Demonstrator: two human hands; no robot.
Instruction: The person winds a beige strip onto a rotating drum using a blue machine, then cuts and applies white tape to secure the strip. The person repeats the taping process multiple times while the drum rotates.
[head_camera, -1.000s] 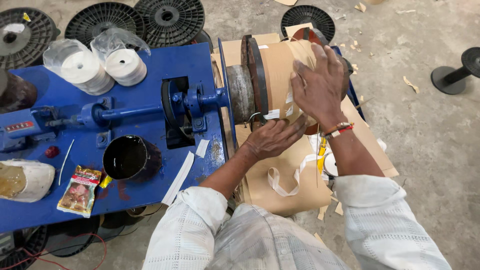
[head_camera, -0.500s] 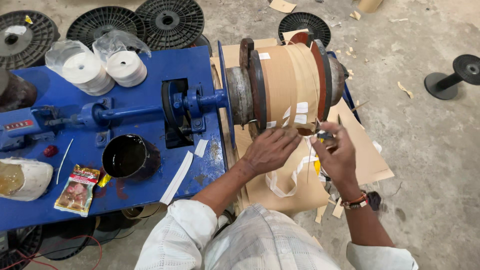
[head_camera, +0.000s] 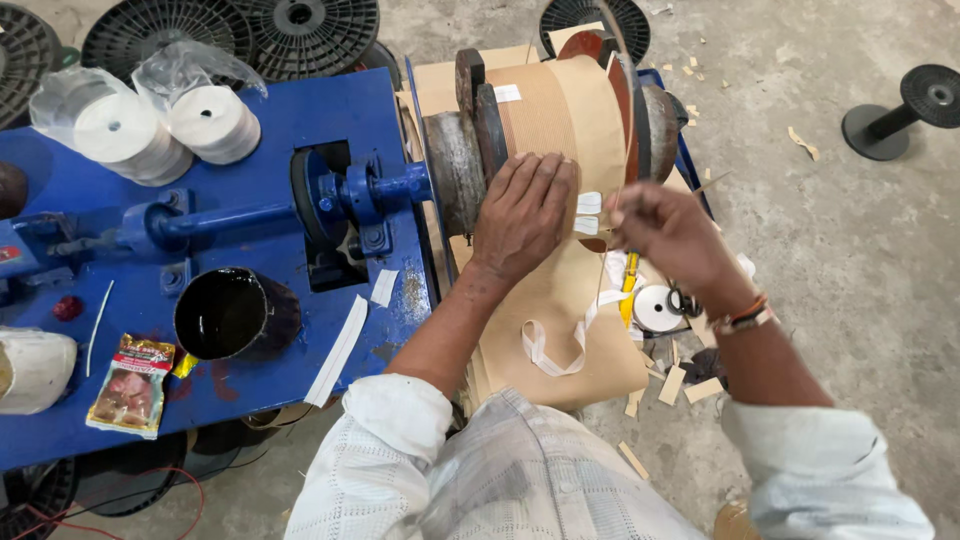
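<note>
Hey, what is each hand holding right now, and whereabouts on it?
The left hand lies flat on the brown paper winding, gripping nothing. The right hand pinches a thin strand near its top; the grip is blurred.

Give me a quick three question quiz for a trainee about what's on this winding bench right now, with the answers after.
1. True or false: the left hand lies flat on the brown paper roll.
2. What sits on the blue table nearest the snack packet? A) black cup B) white tape rolls C) floor spool
3. Fill in: the right hand pinches a thin pale ____.

Key
1. True.
2. A, the black cup; the white tape rolls sit at the far edge of the table.
3. Strip, hanging beside the roll.
</note>
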